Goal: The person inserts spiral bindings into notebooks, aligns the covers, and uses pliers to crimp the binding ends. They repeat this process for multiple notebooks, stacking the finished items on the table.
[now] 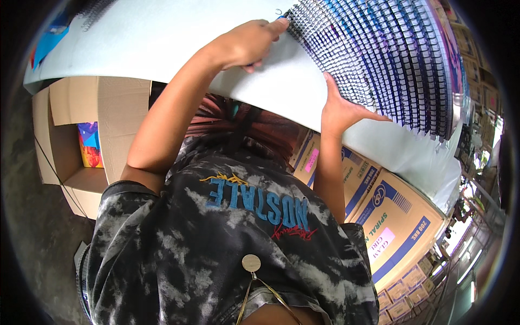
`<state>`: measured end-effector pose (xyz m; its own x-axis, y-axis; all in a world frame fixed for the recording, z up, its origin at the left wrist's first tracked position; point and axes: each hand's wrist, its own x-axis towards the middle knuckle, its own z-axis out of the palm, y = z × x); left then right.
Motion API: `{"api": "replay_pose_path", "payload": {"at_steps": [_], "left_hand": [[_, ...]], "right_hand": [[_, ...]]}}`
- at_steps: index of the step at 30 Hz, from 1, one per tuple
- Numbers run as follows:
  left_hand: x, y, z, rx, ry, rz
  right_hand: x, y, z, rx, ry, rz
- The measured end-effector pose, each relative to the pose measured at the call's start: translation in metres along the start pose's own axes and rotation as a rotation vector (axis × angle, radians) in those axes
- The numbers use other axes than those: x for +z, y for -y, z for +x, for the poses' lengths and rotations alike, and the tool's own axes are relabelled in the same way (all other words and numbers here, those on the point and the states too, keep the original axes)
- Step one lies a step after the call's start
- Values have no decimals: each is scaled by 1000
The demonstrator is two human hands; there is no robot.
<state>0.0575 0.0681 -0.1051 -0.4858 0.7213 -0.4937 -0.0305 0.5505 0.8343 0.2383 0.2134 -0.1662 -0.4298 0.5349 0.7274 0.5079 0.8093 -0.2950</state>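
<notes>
Two hands work a long fanned row of spiral-bound notebooks (390,65) on a pale tabletop (162,38). The left hand (246,46) is pinched closed on the nearest wire coil at the row's end, just beyond its fingertips. The right hand (341,111) lies open, flat against the row's near edge, grasping nothing. Judged best practice: keep the flat hand bracing the spines while the pinching hand squares the end coil, so the fan stays aligned. Cardboard cartons (390,216) stand below the grip.

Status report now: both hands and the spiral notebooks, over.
Left hand pinching wire at row's end. Right hand flat against spiral notebooks on white table. Nothing between hands.
</notes>
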Motion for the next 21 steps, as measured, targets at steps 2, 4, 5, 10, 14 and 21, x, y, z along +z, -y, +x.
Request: {"api": "replay_pose_path", "payload": {"at_steps": [2,4,5,10,14,21], "left_hand": [[-2,12,-3,-26,190,-572],[-5,21,2,-12,386,-830],[-6,27,7,-5,486,-961],[-12,36,11,-24,600,-1045],[-17,49,25,19,786,-1162],[-12,7,-9,-77,343,-871]], "right_hand": [[-3,-1,4,-55,8,98],[-4,0,4,-1,17,133],[-4,0,3,26,21,150],[-7,5,6,6,9,106],[-5,6,6,-16,-4,108],[-7,9,9,13,0,157]]}}
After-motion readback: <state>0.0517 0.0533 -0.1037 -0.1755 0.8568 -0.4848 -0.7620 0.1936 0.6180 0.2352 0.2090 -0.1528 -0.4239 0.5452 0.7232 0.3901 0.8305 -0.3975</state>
